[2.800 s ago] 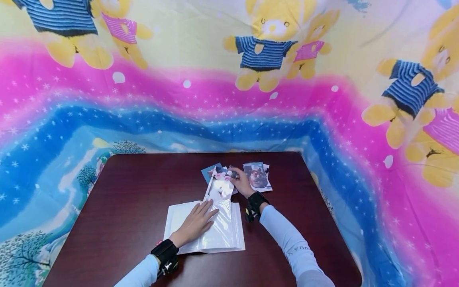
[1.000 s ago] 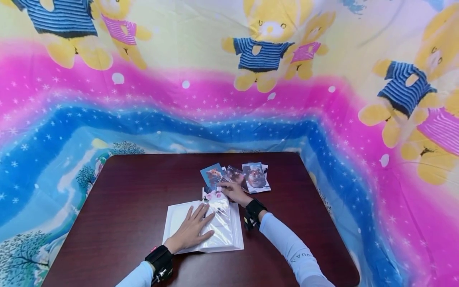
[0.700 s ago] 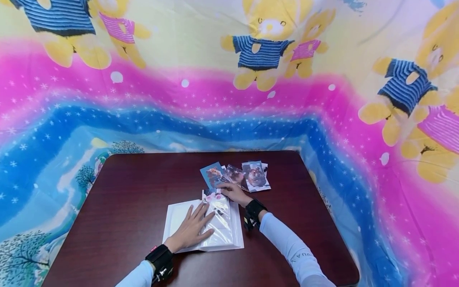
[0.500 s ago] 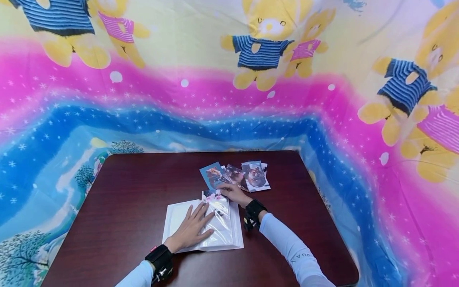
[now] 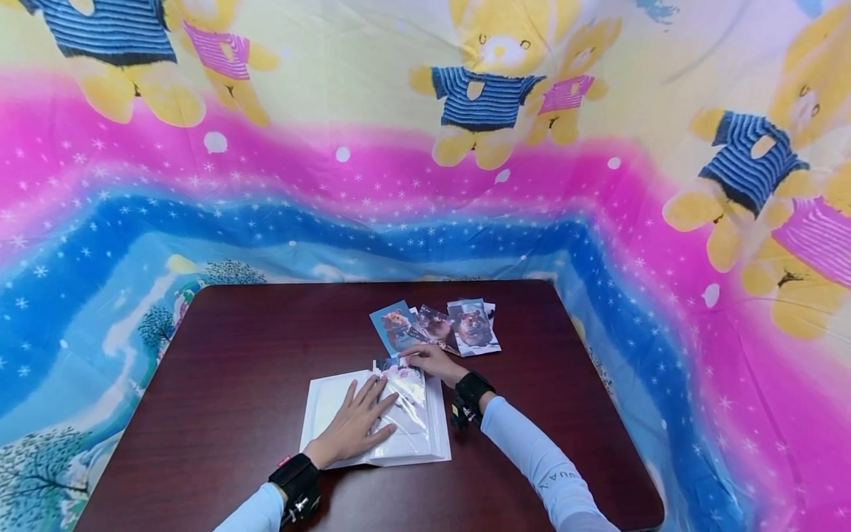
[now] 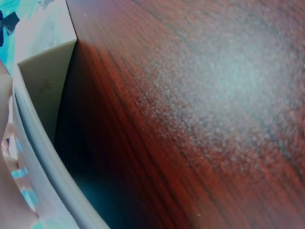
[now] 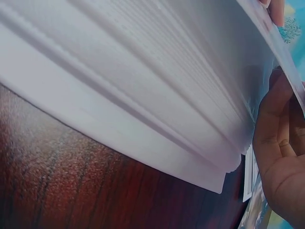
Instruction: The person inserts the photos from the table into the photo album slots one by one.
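An open photo album (image 5: 326,406) with white pages lies on the table, and a clear plastic sleeve (image 5: 414,425) covers its right-hand page. My left hand (image 5: 352,428) is spread flat across the album's middle, fingers straight. At the sleeve's top edge, my right hand (image 5: 435,362) pinches a photo (image 5: 392,366) with pink flowers. Most of this photo sits inside the sleeve, and only a short strip sticks out at the top. In the right wrist view, the curled fingers (image 7: 274,129) are at the photo's edge beside the stacked album pages (image 7: 143,86).
Beyond the album lie loose photos: one with a blue background (image 5: 394,325), a dark one (image 5: 435,325) and a pile (image 5: 474,329) with an animal on top. The dark red wooden table (image 5: 266,332) meets a patterned cloth (image 5: 319,214) at the back.
The flower photo has slid down into the sleeve, leaving far less of it out. My right hand has come nearer with it; my left hand has stayed on the album, shifting slightly.
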A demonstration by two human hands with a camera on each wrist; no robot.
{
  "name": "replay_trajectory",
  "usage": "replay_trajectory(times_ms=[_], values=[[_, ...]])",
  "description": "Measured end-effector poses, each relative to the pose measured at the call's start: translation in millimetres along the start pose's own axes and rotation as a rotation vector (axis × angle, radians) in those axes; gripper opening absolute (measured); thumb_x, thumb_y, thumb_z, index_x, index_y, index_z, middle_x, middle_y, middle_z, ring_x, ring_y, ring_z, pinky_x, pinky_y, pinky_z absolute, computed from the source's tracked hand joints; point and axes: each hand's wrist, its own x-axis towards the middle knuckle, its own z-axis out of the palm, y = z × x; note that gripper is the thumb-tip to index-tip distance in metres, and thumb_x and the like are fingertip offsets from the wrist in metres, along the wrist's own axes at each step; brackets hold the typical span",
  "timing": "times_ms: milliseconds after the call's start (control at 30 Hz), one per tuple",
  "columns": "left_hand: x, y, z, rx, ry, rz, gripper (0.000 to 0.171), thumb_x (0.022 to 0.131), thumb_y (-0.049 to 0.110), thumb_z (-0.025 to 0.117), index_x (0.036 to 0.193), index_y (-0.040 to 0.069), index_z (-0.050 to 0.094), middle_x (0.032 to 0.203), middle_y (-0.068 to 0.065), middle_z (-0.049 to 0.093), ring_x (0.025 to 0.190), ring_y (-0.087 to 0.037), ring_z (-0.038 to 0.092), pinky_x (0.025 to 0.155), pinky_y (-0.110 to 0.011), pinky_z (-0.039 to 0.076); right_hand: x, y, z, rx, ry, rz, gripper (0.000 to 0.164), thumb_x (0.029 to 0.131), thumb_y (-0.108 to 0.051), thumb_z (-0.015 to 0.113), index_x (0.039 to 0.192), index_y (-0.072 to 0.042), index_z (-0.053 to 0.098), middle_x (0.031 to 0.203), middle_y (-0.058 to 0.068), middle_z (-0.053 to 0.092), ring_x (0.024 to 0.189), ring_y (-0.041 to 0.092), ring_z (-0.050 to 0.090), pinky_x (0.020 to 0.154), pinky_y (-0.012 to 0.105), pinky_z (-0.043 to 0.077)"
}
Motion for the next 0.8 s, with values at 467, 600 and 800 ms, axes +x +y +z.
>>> replay_trajectory(times_ms=[467,600,800], values=[[0.1,-1.1,0.7,-0.014,-0.007,-0.008,0.061,0.098,0.047,0.055,0.146,0.011,0.049,0.156,-0.021,0.031,0.145,-0.042,0.024,0.111,-0.067,0.016,-0.9,3.8,-1.8,-0.017,-0.054,-0.002,0.032,0.101,-0.017,0.059,0.126,0.000,0.066,0.134,0.009,0.057,0.108,0.018,0.060,0.089,0.033,0.049],[-0.1,0.4,-0.9,-0.030,-0.019,-0.015,0.061,0.098,0.047,0.055,0.147,0.011,0.049,0.156,-0.022,0.031,0.145,-0.041,0.023,0.112,-0.066,0.015,-1.0,6.0,-2.2,-0.017,-0.069,0.008,0.030,0.099,-0.018,0.061,0.124,-0.002,0.067,0.132,0.008,0.058,0.109,0.017,0.060,0.089,0.031,0.049],[-0.5,1.4,-1.3,-0.025,-0.027,-0.022,0.059,0.099,0.047,0.054,0.146,0.012,0.050,0.156,-0.021,0.031,0.145,-0.041,0.022,0.112,-0.067,0.015,-2.3,4.6,-1.8,-0.004,-0.122,-0.005,0.029,0.098,-0.013,0.063,0.123,0.002,0.067,0.126,0.014,0.061,0.102,0.013,0.060,0.081,0.027,0.047]])
